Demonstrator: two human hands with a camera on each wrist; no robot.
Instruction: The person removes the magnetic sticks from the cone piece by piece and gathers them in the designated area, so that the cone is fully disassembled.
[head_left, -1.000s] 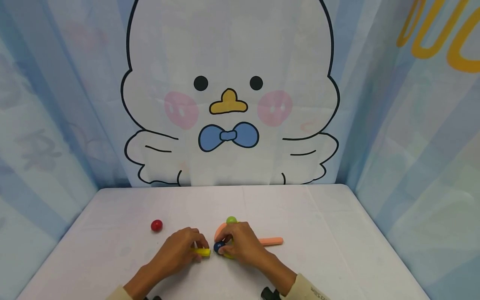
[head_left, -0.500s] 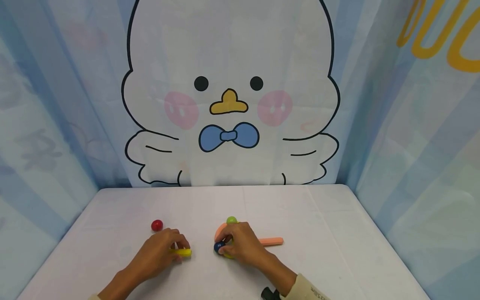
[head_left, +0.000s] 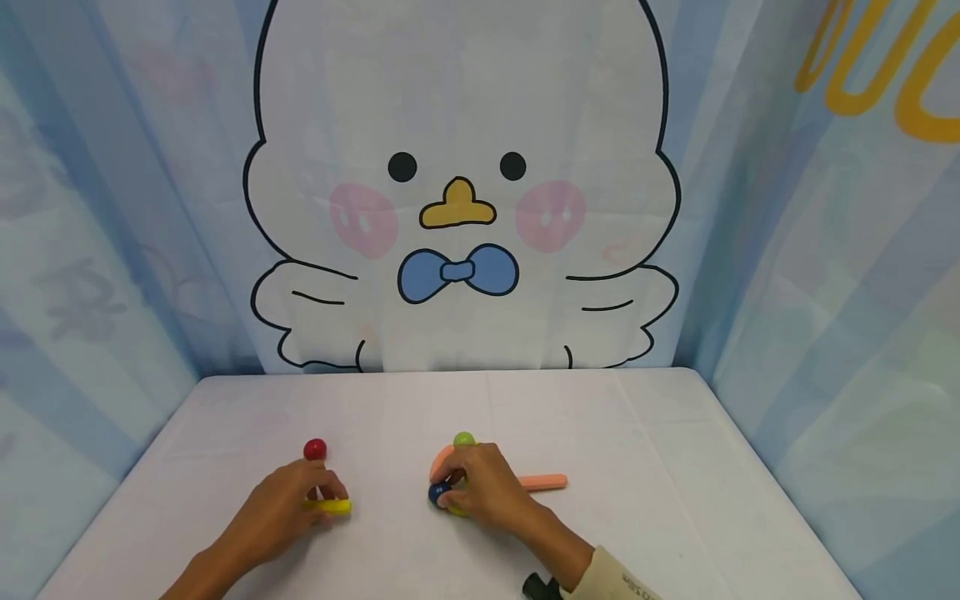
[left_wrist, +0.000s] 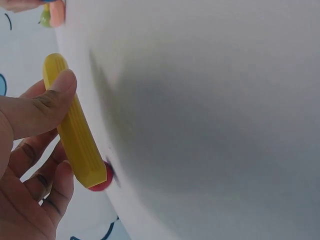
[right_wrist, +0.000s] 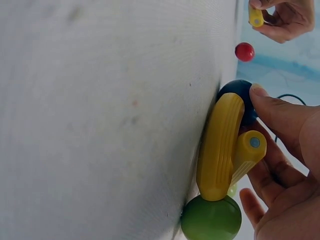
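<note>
— On the table (head_left: 637,433), what is held?
— A yellow stick (head_left: 328,506) is pinched by the left hand (head_left: 281,517), beside a red ball (head_left: 314,449).
— And the right hand (head_left: 483,487)?
— Fingers are curled round a yellow piece (right_wrist: 220,147) joined to blue ball (head_left: 436,493); bare tabletop lies behind.

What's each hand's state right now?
Left hand: pinches a straight yellow stick, near the red ball.
Right hand: grips the stick-and-ball assembly of yellow sticks, blue ball and green ball.
</note>
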